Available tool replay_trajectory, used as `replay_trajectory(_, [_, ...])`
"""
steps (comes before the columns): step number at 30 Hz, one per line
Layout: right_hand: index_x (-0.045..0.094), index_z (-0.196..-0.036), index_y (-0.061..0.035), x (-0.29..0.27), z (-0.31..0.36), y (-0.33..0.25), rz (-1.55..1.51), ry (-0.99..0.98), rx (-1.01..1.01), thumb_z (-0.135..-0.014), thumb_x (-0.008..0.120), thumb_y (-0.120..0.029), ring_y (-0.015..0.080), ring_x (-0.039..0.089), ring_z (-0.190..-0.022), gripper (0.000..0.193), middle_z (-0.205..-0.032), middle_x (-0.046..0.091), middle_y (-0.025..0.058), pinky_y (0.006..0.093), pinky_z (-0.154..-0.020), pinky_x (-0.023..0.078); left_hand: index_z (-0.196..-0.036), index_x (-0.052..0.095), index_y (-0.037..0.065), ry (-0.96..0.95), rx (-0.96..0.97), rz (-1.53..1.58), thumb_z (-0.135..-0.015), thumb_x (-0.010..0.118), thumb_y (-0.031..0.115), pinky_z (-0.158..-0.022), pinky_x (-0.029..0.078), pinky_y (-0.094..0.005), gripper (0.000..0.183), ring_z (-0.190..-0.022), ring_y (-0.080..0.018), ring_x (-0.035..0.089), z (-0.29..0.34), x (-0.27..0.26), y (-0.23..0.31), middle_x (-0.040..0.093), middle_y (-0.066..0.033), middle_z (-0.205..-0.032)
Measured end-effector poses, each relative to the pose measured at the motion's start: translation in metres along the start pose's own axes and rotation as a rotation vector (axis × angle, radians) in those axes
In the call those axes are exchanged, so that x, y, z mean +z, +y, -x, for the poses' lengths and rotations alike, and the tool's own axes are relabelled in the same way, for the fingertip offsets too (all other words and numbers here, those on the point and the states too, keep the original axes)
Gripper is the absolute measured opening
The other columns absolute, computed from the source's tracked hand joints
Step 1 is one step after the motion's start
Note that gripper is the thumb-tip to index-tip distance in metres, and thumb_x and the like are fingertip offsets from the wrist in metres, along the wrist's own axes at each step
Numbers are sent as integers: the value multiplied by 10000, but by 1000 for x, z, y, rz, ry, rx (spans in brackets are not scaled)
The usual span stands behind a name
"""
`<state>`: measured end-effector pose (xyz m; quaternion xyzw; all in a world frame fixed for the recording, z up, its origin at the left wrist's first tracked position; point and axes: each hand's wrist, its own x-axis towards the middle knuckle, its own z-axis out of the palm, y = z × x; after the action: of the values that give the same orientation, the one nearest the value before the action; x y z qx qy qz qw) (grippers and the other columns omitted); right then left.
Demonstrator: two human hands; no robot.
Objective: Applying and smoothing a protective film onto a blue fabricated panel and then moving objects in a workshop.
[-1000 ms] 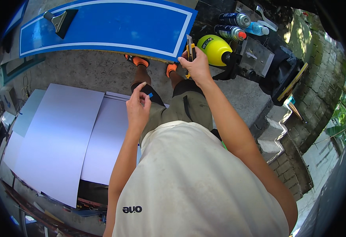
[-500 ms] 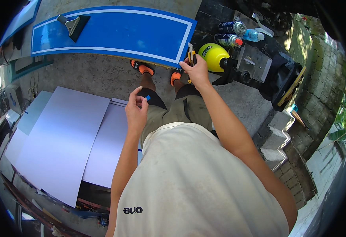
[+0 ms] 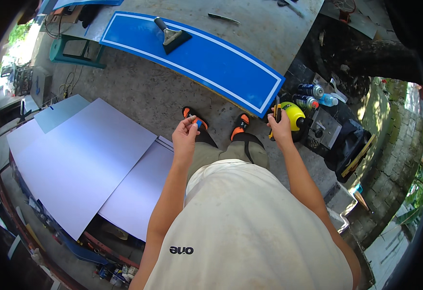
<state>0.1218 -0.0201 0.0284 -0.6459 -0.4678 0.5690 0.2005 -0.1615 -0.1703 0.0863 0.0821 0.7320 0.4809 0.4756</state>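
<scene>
My left hand [image 3: 185, 137] is closed in a pinch on a small blue scrap [image 3: 199, 124], held in the air above my feet. Near the right corner of a long blue panel, my right hand [image 3: 281, 128] grips a yellow and black utility knife [image 3: 277, 114], its tip pointing away from me. The panel [image 3: 211, 67] has a white border line and lies along the near edge of the table. On its left part rests a squeegee [image 3: 174, 39] with a dark blade and handle.
The table [image 3: 264, 29] carries a thin dark tool [image 3: 223, 18]. To the right stand a yellow spray bottle [image 3: 292, 115], spray cans [image 3: 310, 90] and a clear bottle [image 3: 328, 100]. Large pale sheets [image 3: 90, 150] are stacked at left, near a green stool [image 3: 78, 55].
The view has shifted, so more of the table shows and the panel sits further right in the picture. Both hands keep their hold on the scrap and the knife.
</scene>
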Motion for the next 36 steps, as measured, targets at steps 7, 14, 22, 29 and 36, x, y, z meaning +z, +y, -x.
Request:
replay_trajectory(7, [551,-1404,29,66,-7,-14,468,5,-251,-955,628,-86,224,696,-867,470,-1133,572,167,362,-793,560,-1199,700,-16,-2,157,108,-987,673,70,-838,520,-240,230,-889,-71,630,-46,-74,48,716,-29,-1015])
replay_trajectory(14, [607,-1322,5,157,1,-86,490,-26,-268,-900,652,-102,404,614,-1052,437,-1104,600,230,458,-928,492,-1052,697,20,159,243,-24,-971,698,71,-771,492,-229,95,-827,-62,614,-97,-201,71,695,-3,-930])
replay_trajectory(22, [615,-1337,-16,208,-53,-144,629,85,-361,-898,685,-109,400,613,-1047,455,-1127,588,217,447,-932,493,-1088,708,31,310,239,24,-979,715,105,-801,476,-232,132,-866,-66,591,-179,-289,115,684,2,-944])
replay_trajectory(29, [642,-1348,-69,286,-174,-228,656,110,-506,-898,673,-46,417,637,-1075,452,-1166,580,197,457,-944,518,-1324,567,49,417,340,-113,-1024,622,45,-811,486,-270,305,-908,-103,609,-287,-341,196,685,-53,-1040])
replay_trajectory(36, [676,-1308,-157,357,-261,-277,922,76,-493,-865,663,-37,360,641,-1119,460,-1204,599,131,485,-956,498,-1389,462,42,497,313,-288,-978,703,80,-766,512,-289,478,-869,-133,645,-408,-378,282,719,-84,-981])
